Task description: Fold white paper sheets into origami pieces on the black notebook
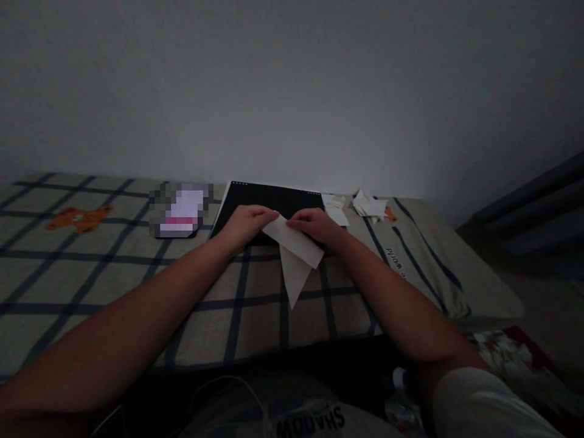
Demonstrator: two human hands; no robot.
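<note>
Plastic bottle point(404, 415) nearest, white cap up, well this side of the black pad point(274, 197) & off to its R. Next, folded white paper point(298, 249), upper end over pad's near part, pointed tip hanging past its near edge, above the checked cloth point(260, 313). L hand point(250, 224): thumb + fingers pinching paper's upper L corner; R hand point(316, 222): pinching its top edge, close by. Phone point(183, 210) L of pad, partly pixelated. Torn paper scraps point(368, 205) R of pad. Grey wall point(292, 91) behind pad.
</note>
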